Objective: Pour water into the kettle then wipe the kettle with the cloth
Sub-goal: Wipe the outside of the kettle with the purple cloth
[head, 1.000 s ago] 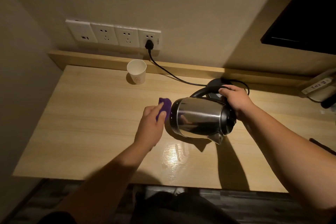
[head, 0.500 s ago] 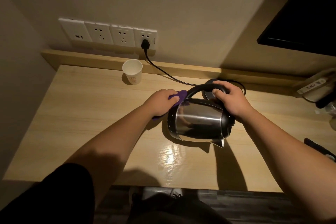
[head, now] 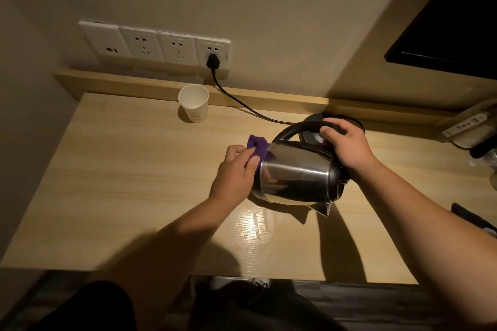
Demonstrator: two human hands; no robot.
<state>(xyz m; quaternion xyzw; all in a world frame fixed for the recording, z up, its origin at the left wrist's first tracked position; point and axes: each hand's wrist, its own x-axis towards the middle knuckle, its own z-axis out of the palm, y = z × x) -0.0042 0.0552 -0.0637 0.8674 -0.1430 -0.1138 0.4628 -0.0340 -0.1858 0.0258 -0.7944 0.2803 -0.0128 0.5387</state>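
Wooden desk (head: 113, 196), seen from above, with a row of wall sockets (head: 156, 43) behind it. The steel kettle (head: 295, 177) is tipped onto its side above the desk's middle, spout toward the near edge, off its black base (head: 313, 118), which sits just behind it with its cord (head: 242, 102) plugged into the rightmost socket.

The right hand (head: 347, 145) wraps its fingers around the black handle, steadying the tilted body. The left hand (head: 236, 172) grips the purple cloth (head: 256, 146) in curled fingers and presses it against the kettle's bottom end.

Half a second earlier this hand and cloth lay higher, up by the handle; a full second earlier they were beside the kettle's bottom end, much as now — so the cloth is travelling back and forth over that end of the steel in repeated strokes. Judged from this, the pouring step is over and the wiping is well under way; the side facing the camera and the spout end appear not yet covered.

A white paper cup (head: 194, 103) stands upright at the back of the desk, well apart from the kettle — whether it is empty cannot be told.
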